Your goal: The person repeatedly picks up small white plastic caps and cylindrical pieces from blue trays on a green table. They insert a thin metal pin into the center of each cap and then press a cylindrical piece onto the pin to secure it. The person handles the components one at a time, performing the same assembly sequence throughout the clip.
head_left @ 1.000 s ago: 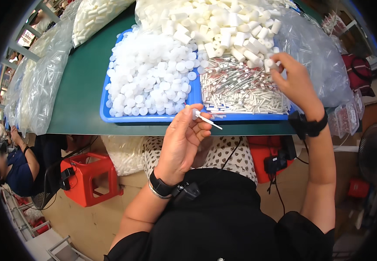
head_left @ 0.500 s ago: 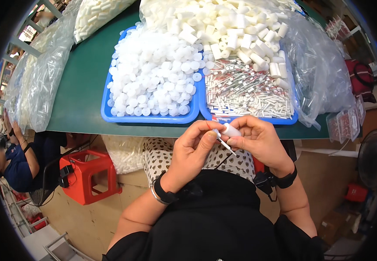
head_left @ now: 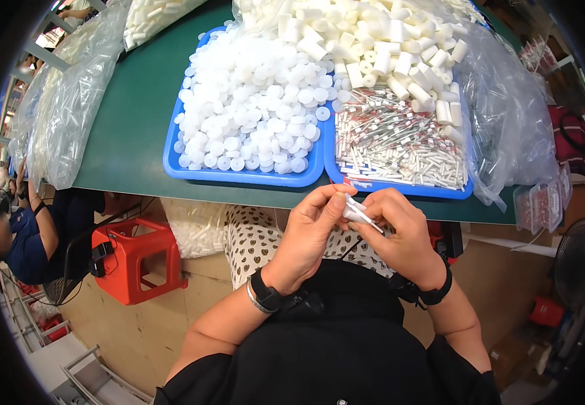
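Observation:
Close together, just off the table's front edge, my two hands work on small white parts. My left hand pinches a thin white stick near its upper end, with a bit of red wire by the fingertips. My right hand is closed on a white foam cylinder, which lies against the stick. Whether the stick is inside the cylinder or beside it I cannot tell. Beyond the hands, a blue tray holds many wired white sticks with foam cylinders heaped behind.
To the left, another blue tray is piled with translucent white discs. Clear plastic bags lie at the green table's left side. A red stool stands on the floor, and a co-worker sits at far left.
The stick and the foam cylinder, apart at their ends before, now lie against each other. My right hand has closed in over them. The view has shifted slightly.

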A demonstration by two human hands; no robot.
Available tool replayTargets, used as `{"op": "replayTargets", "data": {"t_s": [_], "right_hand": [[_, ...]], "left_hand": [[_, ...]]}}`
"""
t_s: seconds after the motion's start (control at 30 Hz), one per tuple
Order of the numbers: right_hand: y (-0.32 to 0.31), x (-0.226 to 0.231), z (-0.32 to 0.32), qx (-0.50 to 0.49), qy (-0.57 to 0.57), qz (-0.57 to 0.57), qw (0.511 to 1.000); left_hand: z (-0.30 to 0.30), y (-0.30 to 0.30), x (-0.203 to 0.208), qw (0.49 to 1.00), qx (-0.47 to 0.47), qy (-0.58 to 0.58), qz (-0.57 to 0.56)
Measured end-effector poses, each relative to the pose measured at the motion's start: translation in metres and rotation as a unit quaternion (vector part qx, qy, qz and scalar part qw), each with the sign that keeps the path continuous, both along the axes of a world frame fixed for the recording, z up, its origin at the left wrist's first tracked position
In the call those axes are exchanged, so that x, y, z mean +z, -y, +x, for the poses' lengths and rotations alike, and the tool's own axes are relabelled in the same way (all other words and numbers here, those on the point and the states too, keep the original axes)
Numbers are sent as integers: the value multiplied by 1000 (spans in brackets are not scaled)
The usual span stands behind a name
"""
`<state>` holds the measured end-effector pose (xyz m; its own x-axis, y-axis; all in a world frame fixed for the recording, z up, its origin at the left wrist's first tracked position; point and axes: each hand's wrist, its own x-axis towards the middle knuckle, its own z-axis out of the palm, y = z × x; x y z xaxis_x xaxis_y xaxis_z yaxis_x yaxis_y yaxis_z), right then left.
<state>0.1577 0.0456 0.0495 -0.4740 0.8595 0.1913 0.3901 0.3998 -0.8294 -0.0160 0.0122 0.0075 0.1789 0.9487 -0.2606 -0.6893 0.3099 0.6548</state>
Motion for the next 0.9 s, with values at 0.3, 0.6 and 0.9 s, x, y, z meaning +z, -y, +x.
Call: {"op": "replayTargets", "data": {"t_s": [0.3,0.6,0.9], "right_hand": [[-7,13,12,-5,-187,-427,885],[-48,45,79,-249,186,58,949],[-99,-4,187,-369,550,54,747]], "left_hand": [[-1,2,9,987,-19,-159,33],[-1,-5,17,997,-45,-56,15],[3,1,16,989,-141,34,5]]}}
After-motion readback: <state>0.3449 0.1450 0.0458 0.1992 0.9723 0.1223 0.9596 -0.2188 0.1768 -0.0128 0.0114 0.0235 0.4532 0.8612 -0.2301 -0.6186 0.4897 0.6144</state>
